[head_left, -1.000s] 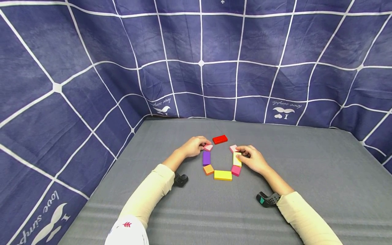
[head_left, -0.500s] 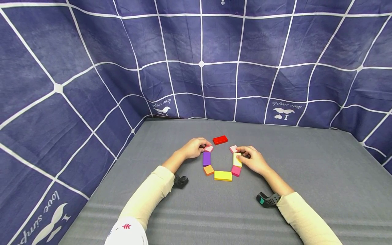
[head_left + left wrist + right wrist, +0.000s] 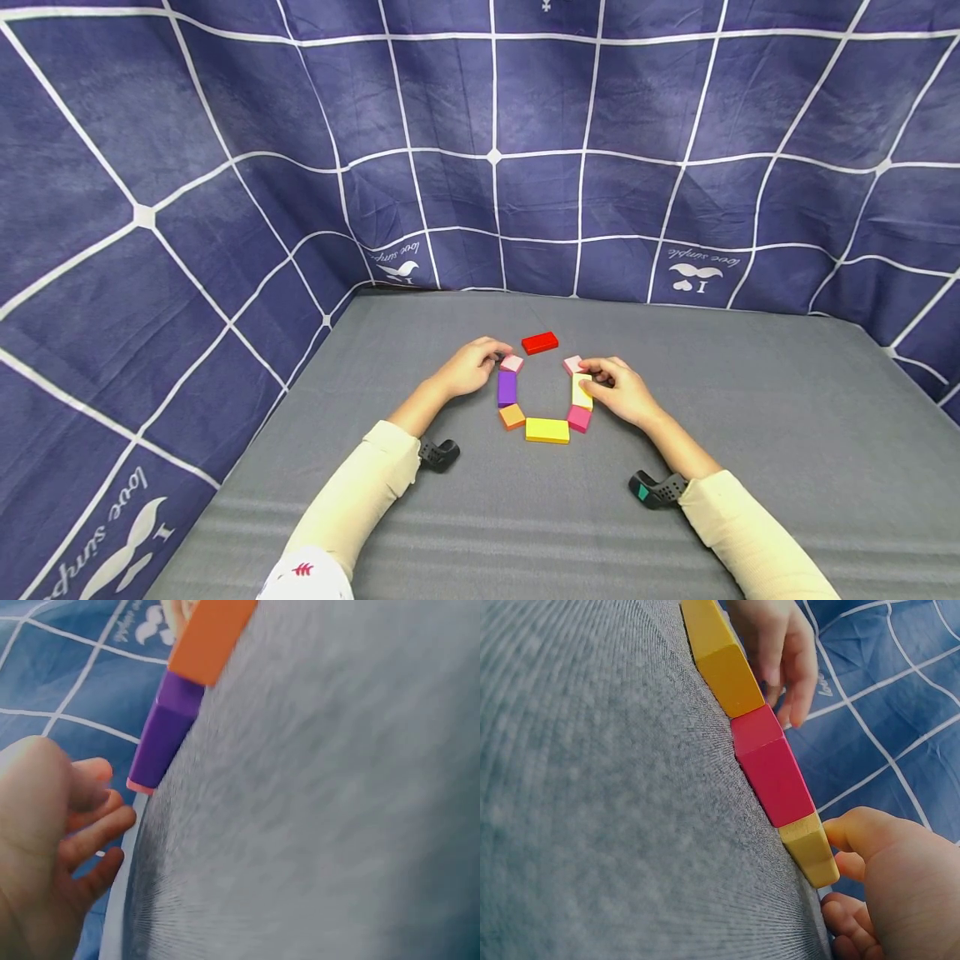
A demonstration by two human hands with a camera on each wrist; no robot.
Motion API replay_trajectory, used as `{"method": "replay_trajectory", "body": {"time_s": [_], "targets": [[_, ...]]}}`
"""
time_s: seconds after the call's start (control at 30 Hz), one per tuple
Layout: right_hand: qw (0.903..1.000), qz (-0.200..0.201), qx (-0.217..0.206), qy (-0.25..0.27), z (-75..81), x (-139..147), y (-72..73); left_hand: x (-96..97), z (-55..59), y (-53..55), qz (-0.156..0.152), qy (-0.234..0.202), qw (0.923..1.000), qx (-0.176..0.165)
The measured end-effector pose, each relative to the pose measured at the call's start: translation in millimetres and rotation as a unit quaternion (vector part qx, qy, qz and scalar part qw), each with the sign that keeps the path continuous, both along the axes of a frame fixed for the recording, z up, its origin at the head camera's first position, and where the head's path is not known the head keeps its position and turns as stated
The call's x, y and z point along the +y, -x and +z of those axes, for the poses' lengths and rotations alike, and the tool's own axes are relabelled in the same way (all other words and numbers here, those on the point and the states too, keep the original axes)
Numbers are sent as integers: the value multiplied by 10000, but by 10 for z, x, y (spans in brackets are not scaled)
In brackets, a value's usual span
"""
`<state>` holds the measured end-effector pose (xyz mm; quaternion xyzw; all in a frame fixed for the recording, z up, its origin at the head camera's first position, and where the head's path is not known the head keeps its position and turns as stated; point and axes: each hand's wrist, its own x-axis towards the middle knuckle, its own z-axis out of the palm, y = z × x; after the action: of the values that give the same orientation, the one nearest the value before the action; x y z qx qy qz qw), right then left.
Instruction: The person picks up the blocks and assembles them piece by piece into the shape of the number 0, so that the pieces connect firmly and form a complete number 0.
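Note:
In the head view, small blocks form a U on the grey table. My left hand (image 3: 468,367) hovers beside the left pink block (image 3: 512,364), fingers loosely bent; the left wrist view shows them apart from it. A purple block (image 3: 507,388) and an orange block (image 3: 512,417) continue that side. My right hand (image 3: 621,392) has its thumb and index finger at the pale yellow block (image 3: 582,392); the index finger also reaches the right pink block (image 3: 573,364). A magenta block (image 3: 579,418) and a yellow block (image 3: 547,430) complete the front. A red block (image 3: 540,342) lies behind.
Grey cloth covers the table (image 3: 525,533). A dark blue curtain (image 3: 540,200) with white lines hangs behind and at the left. Black bands are worn at both forearms, the left band (image 3: 439,454) and the right band (image 3: 657,489).
My left hand has let go of the left pink block and drawn slightly to the left. The right hand and the other blocks have stayed in place.

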<state>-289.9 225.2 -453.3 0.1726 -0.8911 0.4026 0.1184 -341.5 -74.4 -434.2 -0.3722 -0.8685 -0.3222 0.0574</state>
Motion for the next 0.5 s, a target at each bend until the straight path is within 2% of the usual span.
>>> {"method": "replay_trajectory", "body": {"time_s": [0.3,0.5], "targets": [[10000,20,-7,-1,2,7,1,-22,-161,-116,258,-98,9995,-175],[10000,8,6,-8,-5,10,2,-35,-184,-137,322,-254,9986,-320]]}}
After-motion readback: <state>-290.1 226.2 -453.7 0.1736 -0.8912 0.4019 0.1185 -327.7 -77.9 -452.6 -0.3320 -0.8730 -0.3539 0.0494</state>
